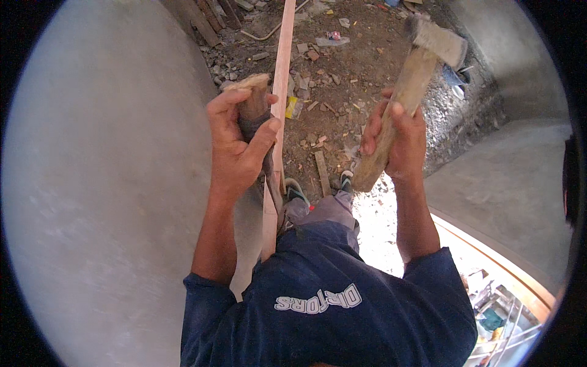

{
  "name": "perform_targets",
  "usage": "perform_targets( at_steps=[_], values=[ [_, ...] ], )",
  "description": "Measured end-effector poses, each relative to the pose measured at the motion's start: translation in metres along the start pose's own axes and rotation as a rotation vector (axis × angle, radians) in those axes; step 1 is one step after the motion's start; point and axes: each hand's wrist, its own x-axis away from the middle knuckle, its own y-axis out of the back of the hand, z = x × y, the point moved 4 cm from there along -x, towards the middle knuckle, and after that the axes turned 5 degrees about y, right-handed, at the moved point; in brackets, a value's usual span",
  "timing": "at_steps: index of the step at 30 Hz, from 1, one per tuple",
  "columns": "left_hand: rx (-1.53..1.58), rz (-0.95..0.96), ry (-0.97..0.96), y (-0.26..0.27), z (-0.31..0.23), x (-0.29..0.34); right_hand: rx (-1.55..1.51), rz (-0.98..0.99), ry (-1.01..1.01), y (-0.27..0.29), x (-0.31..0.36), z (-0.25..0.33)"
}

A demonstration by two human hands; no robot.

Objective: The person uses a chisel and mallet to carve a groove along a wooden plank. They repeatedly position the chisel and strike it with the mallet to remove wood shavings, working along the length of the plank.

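My left hand (235,137) is closed around the top of a wooden-handled tool (252,109). A dark band wraps the tool below its wooden end, and a narrow dark part runs down from it beside a long pale wood strip (282,67). That strip stands lengthwise before me, its lower end by my waist; the left fingertips and thumb come up to its edge. Raised on the right, my right hand (400,134) grips a hammer (416,70) by its thick wooden handle. Its blocky grey head points up and away, apart from the strip and the left-hand tool.
A smooth grey wall (110,171) rises close on my left, and another grey wall (501,165) stands on the right. Rubble, wood scraps and litter cover the dirt floor (348,79). Dark boards (195,21) lean at the far left. My shoes (296,191) are below.
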Motion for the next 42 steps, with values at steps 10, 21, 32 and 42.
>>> perform_targets(
  at_steps=[10,21,32,42],
  values=[
    [0.220,-0.319,0.227,0.044,0.020,0.034,0.124,0.068,-0.137,-0.009,0.026,-0.046],
    [0.078,-0.520,0.076,0.059,0.011,0.071,0.041,0.118,-0.239,-0.020,0.026,-0.057],
    [-0.123,-0.555,-0.068,0.050,-0.013,0.094,0.185,0.206,-0.232,-0.031,0.022,-0.061],
    [-0.013,-0.206,-0.015,0.052,-0.008,0.110,0.226,0.408,0.002,-0.049,0.015,-0.049]
  ],
)
